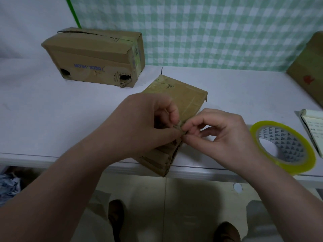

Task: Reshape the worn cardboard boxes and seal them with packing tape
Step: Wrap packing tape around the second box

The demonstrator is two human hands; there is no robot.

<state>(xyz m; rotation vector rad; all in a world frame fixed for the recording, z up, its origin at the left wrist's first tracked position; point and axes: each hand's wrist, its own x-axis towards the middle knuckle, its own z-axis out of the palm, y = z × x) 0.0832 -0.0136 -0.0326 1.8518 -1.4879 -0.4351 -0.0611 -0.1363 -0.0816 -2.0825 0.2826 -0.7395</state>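
Pinching at the same ragged spot, both hands work the torn flap [180, 130] on the small box [185, 100]. The left grip [148, 123] is clenched on that frayed cardboard between thumb and fingers. The right grip [218, 135] nips it from the other side with thumb and forefinger, its other fingers loosely curled.

The small box lies on the bench [52, 119] to the left of the tape roll [283, 147], near it but not touching. Its long axis runs from the person out towards the back wall, the far end swinging a little towards the roll's side. The near corner points at the person and hangs past the bench's front lip.

That overhang is my first worry: a firm tug on the flap could drag the box off onto the floor. The second is the card itself, which looks soft and shredded where they hold it. Pulling in opposite directions could rip the piece away rather than straighten it, and there would be little sound surface for tape to hold.

A larger box [94, 62] with holes in its face stands well behind and left of the roll. A notebook [312, 126] lies just to the roll's right
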